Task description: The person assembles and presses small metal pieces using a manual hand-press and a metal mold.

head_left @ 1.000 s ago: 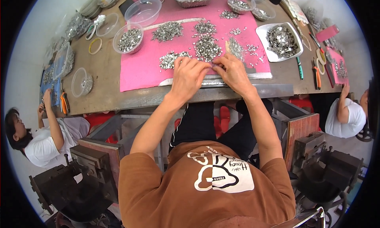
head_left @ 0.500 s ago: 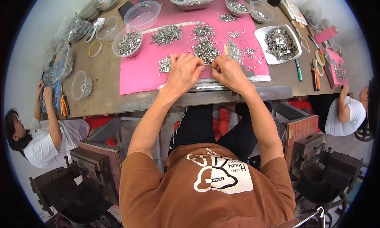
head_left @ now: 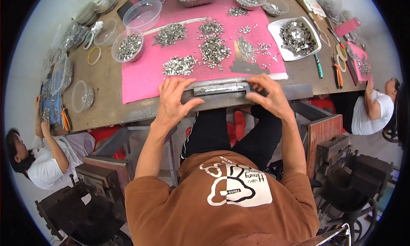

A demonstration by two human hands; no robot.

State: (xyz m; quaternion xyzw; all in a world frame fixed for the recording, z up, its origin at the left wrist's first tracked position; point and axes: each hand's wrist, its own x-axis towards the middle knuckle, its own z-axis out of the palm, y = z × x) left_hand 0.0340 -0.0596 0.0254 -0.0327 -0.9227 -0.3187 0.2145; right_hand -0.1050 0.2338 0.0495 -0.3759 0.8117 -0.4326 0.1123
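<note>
A narrow dark metal bar (head_left: 206, 93) with a row of small silver pieces (head_left: 224, 88) along it lies at the front edge of the pink mat. At its left end my left hand (head_left: 174, 100) is open, fingers spread toward the mat and thumb apart. My right hand (head_left: 270, 94) is open at the other end, its fingers and thumb on either side of the bar's end, the thumb slightly blurred. Whether either hand touches the bar is hard to see. Beyond them are a pile of shiny pieces (head_left: 179, 65), a darker pile (head_left: 214, 50) and flat dark strips (head_left: 247, 68).
The pink mat (head_left: 143, 77) covers the middle of the bench. Around it stand a clear tub of pieces (head_left: 129, 46), a white dish of metal pieces (head_left: 297, 37), a green marker (head_left: 318, 65) and orange-handled pliers (head_left: 338, 75). Co-workers sit at both sides.
My hands were close together by the piles with fingertips pinched. They have come back toward me, moved apart and opened at the bar's two ends. The view has shifted slightly.
</note>
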